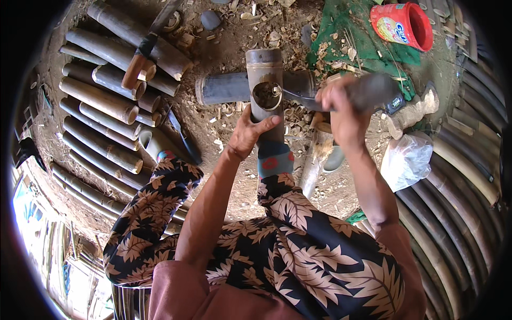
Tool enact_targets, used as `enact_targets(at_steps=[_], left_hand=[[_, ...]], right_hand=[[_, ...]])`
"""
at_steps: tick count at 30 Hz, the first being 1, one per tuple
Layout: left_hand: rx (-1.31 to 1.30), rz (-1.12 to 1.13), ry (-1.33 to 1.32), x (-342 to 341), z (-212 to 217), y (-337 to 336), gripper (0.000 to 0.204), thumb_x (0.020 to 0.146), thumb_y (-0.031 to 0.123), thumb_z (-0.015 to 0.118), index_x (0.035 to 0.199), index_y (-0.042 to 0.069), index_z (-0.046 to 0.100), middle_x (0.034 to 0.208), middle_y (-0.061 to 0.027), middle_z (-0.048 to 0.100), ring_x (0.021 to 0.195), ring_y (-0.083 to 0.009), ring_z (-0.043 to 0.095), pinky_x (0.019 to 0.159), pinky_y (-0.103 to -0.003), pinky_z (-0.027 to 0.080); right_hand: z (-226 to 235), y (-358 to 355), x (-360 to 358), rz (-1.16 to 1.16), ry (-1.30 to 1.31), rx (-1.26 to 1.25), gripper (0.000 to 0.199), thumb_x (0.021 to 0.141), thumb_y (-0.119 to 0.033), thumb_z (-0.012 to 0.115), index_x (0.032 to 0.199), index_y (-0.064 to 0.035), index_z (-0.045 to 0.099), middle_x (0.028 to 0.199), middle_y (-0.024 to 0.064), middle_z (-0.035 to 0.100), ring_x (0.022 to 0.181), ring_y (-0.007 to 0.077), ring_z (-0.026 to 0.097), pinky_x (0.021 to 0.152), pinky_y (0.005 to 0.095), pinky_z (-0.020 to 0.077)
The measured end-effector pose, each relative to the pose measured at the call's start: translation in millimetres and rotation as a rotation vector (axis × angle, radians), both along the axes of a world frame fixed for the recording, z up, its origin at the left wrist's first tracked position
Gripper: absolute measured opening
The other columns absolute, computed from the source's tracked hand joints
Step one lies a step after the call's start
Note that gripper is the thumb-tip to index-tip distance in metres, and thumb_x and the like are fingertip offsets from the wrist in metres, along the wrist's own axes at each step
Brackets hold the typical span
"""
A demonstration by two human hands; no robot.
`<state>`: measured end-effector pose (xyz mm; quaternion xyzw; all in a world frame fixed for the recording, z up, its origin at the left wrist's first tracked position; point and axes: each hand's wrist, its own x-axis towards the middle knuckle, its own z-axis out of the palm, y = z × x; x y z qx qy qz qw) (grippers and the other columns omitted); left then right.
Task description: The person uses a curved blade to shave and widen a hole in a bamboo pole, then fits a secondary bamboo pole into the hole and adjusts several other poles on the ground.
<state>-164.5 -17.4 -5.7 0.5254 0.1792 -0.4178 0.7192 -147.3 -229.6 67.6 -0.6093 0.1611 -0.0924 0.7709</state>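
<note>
An upright-lying bamboo section (pixel 263 70) with a round hole cut in its side lies across a darker bamboo piece (pixel 221 88). My left hand (pixel 249 131) is closed around its lower part, thumb stretched over the top just below the hole. On the right, my right hand (pixel 344 109) grips a curved knife with a thick dark handle (pixel 376 90), smeared by motion. Its thin bent blade (pixel 301 97) reaches left to the rim of the hole. Pale shavings show inside the hole. My foot in a grey and red sock (pixel 275 160) is against the section's near end.
Cut bamboo lengths (pixel 98 98) are stacked at the left, with a wooden-handled machete (pixel 140 60) on them. A dark blade (pixel 184 136) lies beside. Long bamboo poles (pixel 453 213) fill the right, near a white plastic bag (pixel 408 161). A red bucket (pixel 418 26) lies on green netting (pixel 341 32).
</note>
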Motion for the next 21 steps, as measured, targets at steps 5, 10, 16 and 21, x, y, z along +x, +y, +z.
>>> enact_targets(at_steps=[5, 10, 16, 21], left_hand=[[-0.177, 0.072, 0.142, 3.7, 5.4, 0.6, 0.078, 0.072, 0.031, 0.085, 0.129, -0.002, 0.045, 0.115, -0.0107, 0.06, 0.104, -0.0196, 0.058, 0.093, -0.034, 0.047], [-0.106, 0.03, 0.155, 3.5, 3.4, 3.4, 0.076, 0.072, 0.032, 0.086, 0.127, -0.001, 0.046, 0.112, -0.0093, 0.061, 0.101, -0.0183, 0.058, 0.091, -0.033, 0.047], [0.026, -0.03, 0.037, 11.7, 13.9, -10.0, 0.069, 0.072, 0.036, 0.086, 0.12, -0.001, 0.052, 0.104, -0.0078, 0.064, 0.093, -0.0159, 0.06, 0.084, -0.03, 0.05], [0.217, -0.024, -0.075, 4.2, 2.6, -21.1, 0.068, 0.069, 0.04, 0.086, 0.112, -0.002, 0.056, 0.097, -0.0077, 0.068, 0.086, -0.0152, 0.063, 0.077, -0.03, 0.052]], right_hand=[[15.6, 28.7, -45.6, 0.597, -0.429, -0.495, 0.022, 0.071, -0.017, 0.077, 0.085, -0.0101, 0.062, 0.082, 0.0038, 0.061, 0.077, 0.0231, 0.061, 0.073, 0.038, 0.0486], [14.0, 37.6, -53.9, 0.789, -0.48, -0.614, 0.021, 0.068, -0.013, 0.071, 0.085, -0.0079, 0.06, 0.085, 0.0042, 0.059, 0.078, 0.0227, 0.059, 0.075, 0.0366, 0.0484], [8.8, 33.8, -55.1, 0.86, -0.528, -0.743, 0.016, 0.072, -0.012, 0.065, 0.086, -0.009, 0.059, 0.082, 0.0011, 0.054, 0.077, 0.0182, 0.056, 0.078, 0.0342, 0.0472], [-4.6, 25.9, -58.0, 0.901, -0.583, -0.832, 0.016, 0.07, -0.014, 0.065, 0.082, -0.0105, 0.056, 0.075, -0.0004, 0.046, 0.071, 0.0161, 0.052, 0.079, 0.0337, 0.0471]])
